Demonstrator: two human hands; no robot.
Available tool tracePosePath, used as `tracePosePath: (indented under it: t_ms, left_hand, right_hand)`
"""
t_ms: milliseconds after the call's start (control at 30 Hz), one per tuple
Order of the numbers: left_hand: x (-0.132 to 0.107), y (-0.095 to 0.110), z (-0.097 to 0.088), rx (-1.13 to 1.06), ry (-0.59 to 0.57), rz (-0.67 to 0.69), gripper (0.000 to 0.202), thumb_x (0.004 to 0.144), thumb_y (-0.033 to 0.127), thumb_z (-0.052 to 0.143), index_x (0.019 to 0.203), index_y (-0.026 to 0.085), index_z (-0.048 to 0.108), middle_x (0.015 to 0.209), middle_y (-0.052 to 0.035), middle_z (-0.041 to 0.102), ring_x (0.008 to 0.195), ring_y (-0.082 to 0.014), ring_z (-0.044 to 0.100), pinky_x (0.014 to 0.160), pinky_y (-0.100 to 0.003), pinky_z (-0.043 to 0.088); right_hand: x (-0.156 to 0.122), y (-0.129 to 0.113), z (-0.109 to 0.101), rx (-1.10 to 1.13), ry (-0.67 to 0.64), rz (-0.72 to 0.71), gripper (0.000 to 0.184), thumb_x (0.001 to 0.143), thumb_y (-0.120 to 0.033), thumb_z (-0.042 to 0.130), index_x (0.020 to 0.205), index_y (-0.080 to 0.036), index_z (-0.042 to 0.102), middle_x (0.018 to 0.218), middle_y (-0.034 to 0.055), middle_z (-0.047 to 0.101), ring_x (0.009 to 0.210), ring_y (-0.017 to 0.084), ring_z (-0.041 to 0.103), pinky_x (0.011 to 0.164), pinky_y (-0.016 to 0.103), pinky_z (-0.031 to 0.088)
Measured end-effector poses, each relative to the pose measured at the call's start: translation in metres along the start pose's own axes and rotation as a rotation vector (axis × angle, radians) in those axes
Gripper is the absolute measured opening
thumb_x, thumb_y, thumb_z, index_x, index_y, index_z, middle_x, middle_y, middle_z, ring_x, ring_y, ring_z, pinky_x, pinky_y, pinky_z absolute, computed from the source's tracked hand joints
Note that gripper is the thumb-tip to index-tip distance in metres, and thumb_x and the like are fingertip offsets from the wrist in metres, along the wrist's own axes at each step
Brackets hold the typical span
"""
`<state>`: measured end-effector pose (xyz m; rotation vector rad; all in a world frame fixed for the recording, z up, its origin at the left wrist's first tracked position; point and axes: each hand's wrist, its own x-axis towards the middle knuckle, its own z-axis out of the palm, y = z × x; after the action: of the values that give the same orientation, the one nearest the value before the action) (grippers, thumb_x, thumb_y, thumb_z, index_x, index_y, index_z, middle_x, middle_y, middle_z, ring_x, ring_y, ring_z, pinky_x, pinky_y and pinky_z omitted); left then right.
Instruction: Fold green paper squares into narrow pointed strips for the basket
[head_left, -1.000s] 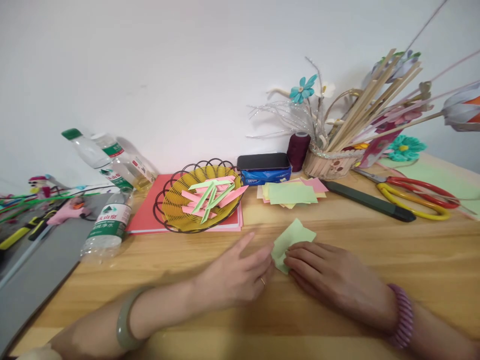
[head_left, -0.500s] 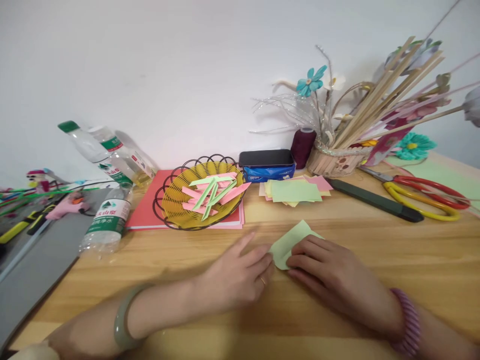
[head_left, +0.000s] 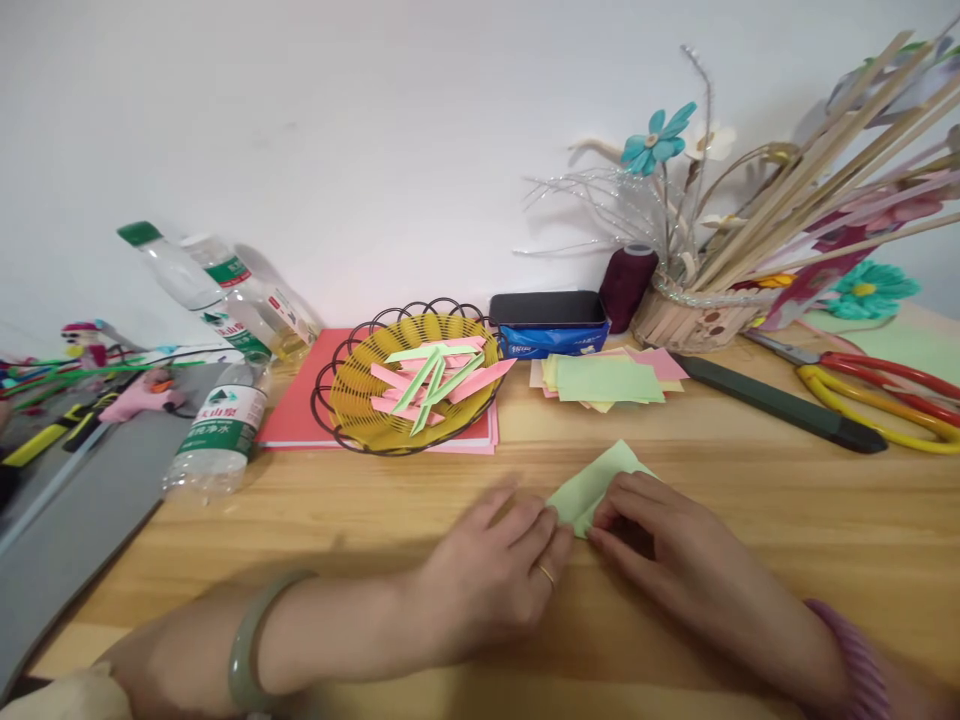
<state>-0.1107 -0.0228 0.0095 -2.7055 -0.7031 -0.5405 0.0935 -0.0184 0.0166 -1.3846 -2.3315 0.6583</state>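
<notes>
A folded piece of light green paper [head_left: 592, 482] lies on the wooden table [head_left: 787, 520] in front of me. My left hand [head_left: 495, 570], with a ring and a jade bangle, presses its fingertips on the paper's left corner. My right hand [head_left: 675, 560] pins the paper's near right part with its fingers pressed together on the fold. Behind the paper lies a stack of coloured paper squares [head_left: 606, 378]. A yellow wire basket [head_left: 409, 385] at the back holds several folded pink and green strips.
Red and yellow scissors [head_left: 885, 392] and a dark utility knife [head_left: 780, 405] lie at the right. A basket of sticks and paper flowers [head_left: 697, 318], a thread spool [head_left: 624, 285] and a blue box [head_left: 551, 325] stand by the wall. Water bottles [head_left: 221, 425] and a grey mat [head_left: 67, 520] are at the left.
Both hands have drawn closer together over the green paper, flattening it; less of the paper shows. The view has shifted slightly, moving objects rightward.
</notes>
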Motion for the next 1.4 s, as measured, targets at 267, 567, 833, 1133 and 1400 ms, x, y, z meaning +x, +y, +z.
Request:
tracePosePath:
  t_ms: [267,567,833,1133,1400]
  left_hand:
    - [-0.004,0.007,0.001,0.045,-0.094,0.005,0.031,0.088,0.014,0.033,0.108,0.007,0.056,0.104,-0.0109,0.06,0.096,-0.0225,0.054,0.092,-0.039,0.039]
    - [-0.001,0.009,-0.001,0.065,-0.102,0.004,0.029,0.088,0.016,0.035,0.108,0.007,0.054,0.095,-0.0102,0.061,0.092,-0.0222,0.055,0.09,-0.039,0.039]
    - [0.001,0.012,0.003,-0.015,-0.126,-0.104,0.018,0.088,0.016,0.042,0.099,0.011,0.055,0.092,-0.0073,0.058,0.09,-0.0206,0.055,0.081,-0.035,0.046]
    - [0.003,0.01,0.005,-0.061,-0.126,-0.148,0.015,0.089,0.02,0.044,0.1,0.016,0.054,0.089,-0.0041,0.057,0.089,-0.0197,0.055,0.079,-0.034,0.047]
    - [0.001,0.008,0.012,-0.075,-0.094,-0.159,0.011,0.088,0.022,0.048,0.096,0.019,0.055,0.087,-0.0014,0.055,0.092,-0.0185,0.053,0.088,-0.034,0.041]
  right_hand:
    - [0.005,-0.004,-0.001,-0.081,-0.008,0.024,0.017,0.081,-0.018,0.043,0.065,-0.019,0.047,0.07,0.003,0.053,0.066,0.017,0.051,0.061,0.031,0.041]
    - [0.008,-0.006,0.001,-0.126,-0.004,0.044,0.016,0.08,-0.018,0.042,0.064,-0.019,0.048,0.068,0.0032,0.053,0.065,0.018,0.051,0.06,0.031,0.04]
    - [0.009,-0.006,-0.002,-0.122,-0.047,0.06,0.016,0.08,-0.018,0.043,0.065,-0.019,0.048,0.07,0.0031,0.054,0.066,0.017,0.051,0.06,0.03,0.04]
    - [0.005,-0.007,-0.002,-0.13,-0.021,0.028,0.009,0.08,-0.018,0.043,0.073,-0.019,0.047,0.074,0.0037,0.054,0.068,0.017,0.051,0.06,0.031,0.042]
    - [-0.014,0.006,-0.008,-0.124,0.017,-0.086,0.017,0.086,-0.017,0.038,0.091,-0.022,0.054,0.09,0.0059,0.056,0.08,0.018,0.054,0.068,0.034,0.045]
